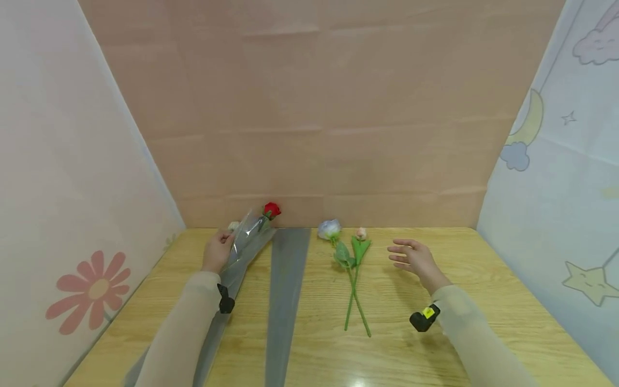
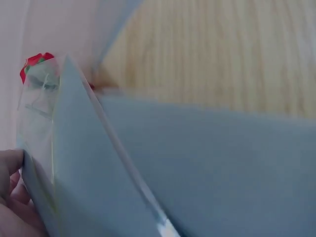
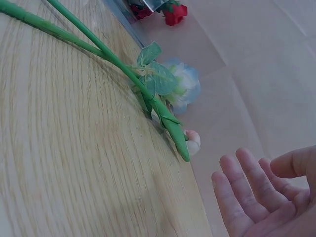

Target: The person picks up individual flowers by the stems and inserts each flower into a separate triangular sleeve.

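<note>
Looks like you're in some makeshift tabletop setup, can't tell what building: wood-grain table (image 1: pixel 329 355), creased tan backdrop (image 1: pixel 314 107), flower-print sheet (image 1: pixel 87 161) on your left, moon-and-star sheet (image 1: pixel 561 199) on your right.

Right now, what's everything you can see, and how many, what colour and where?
Table: 1, light wood, bottom
Wraps: 2, greyish, one held at left, one flat beside it
Rose: 1 clearly, red, top of the held wrap
Pale thing: 1, whitish, left of rose, too small to name
Ruffled flower: 1, bluish-white, table's far middle
Tulip: 1, pink, right of that
Stems: 2, green, crossed
Back sheet: 1, tan, behind
Side sheets: 2, whitish, printed, both sides
Cameras: 2, black, wrists
Sleeves: 2, cream, arms
Left fingers: one hand, bare, pinching wrap
Right fingers: one hand, bare, right of tulip
</note>
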`<state>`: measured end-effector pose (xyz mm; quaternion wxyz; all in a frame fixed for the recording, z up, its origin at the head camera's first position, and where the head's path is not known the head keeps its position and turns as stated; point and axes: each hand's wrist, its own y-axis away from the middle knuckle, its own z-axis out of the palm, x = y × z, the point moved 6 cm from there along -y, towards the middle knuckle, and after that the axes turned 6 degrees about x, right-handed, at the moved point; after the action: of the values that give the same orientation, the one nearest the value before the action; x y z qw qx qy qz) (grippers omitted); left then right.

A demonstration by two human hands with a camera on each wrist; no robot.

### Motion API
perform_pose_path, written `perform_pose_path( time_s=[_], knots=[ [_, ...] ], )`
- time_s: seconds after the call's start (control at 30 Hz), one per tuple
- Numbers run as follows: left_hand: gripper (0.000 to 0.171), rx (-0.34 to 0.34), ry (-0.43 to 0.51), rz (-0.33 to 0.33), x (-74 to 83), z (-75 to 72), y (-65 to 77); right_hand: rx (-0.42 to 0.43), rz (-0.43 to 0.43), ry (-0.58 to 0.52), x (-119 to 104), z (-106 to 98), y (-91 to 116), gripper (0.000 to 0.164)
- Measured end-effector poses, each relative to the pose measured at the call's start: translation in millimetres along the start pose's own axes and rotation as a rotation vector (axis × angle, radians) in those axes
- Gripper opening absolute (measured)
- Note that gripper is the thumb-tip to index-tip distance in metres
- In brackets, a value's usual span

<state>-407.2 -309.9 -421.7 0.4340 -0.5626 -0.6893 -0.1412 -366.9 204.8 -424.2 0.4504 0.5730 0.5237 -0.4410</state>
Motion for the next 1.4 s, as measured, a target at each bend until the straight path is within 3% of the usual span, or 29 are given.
perform_pose_path(
  time_s=[0.23, 0.53, 0.7, 0.8, 0.9, 0.93, 1.0, 1.07, 1.17, 1.23, 1.3, 1.4],
  knots=[
    [0.026, 0.055, -0.097, -0.027, -14.2, -9.7, 1.3, -0.007, -0.019, 0.013, -1.4, -2.6, 2.1, 0.045],
    [0.023, 0.038, -0.205, -0.063, -16.4, -13.1, 6.9, -0.004, 0.009, -0.01, 0.7, -1.1, 0.9, 0.043],
    [0.027, 0.033, -0.3, -0.097, -19.9, -5.7, -1.1, -0.001, 0.019, -0.012, 1.9, -0.3, 1.4, 0.043],
    [0.031, 0.087, -0.313, -0.061, 0.4, 2.5, -3.1, 0.002, 0.025, -0.013, 1.7, 0.2, 2.0, 0.043],
    [0.027, 0.16, -0.282, 0.074, 37.5, 16.4, 2.9, 0.002, 0.028, -0.014, 1.3, 0.9, 2.7, 0.044],
    [0.026, 0.154, -0.262, 0.123, 50.3, 23.1, 7.0, 0.0, 0.029, -0.014, 1.4, 1.2, 3.0, 0.044],
    [0.024, 0.093, -0.236, 0.204, 72.9, 40.7, 17.3, -0.006, 0.027, -0.013, 1.4, 1.8, 3.5, 0.044],
    [0.024, -0.046, -0.244, 0.238, 89.2, 62.4, 30.7, -0.01, 0.023, -0.011, 1.5, 2.3, 3.9, 0.043],
    [0.021, -0.304, -0.297, 0.227, 101.5, 94.9, 54.1, -0.013, 0.014, -0.006, 1.1, 3.6, 4.3, 0.043],
    [0.03, -0.409, -0.384, 0.203, 101.8, 110.4, 66.9, -0.012, 0.009, -0.006, 0.6, 5.2, 4.3, 0.043],
    [0.05, -0.446, -0.466, 0.164, 98.4, 120.0, 74.7, -0.016, 0.004, -0.003, 0.2, 7.4, 4.0, 0.044],
    [0.088, -0.386, -0.577, 0.106, 89.2, 125.1, 75.3, -0.019, 0.003, -0.003, 0.2, 10.8, 3.3, 0.044]
  ],
)
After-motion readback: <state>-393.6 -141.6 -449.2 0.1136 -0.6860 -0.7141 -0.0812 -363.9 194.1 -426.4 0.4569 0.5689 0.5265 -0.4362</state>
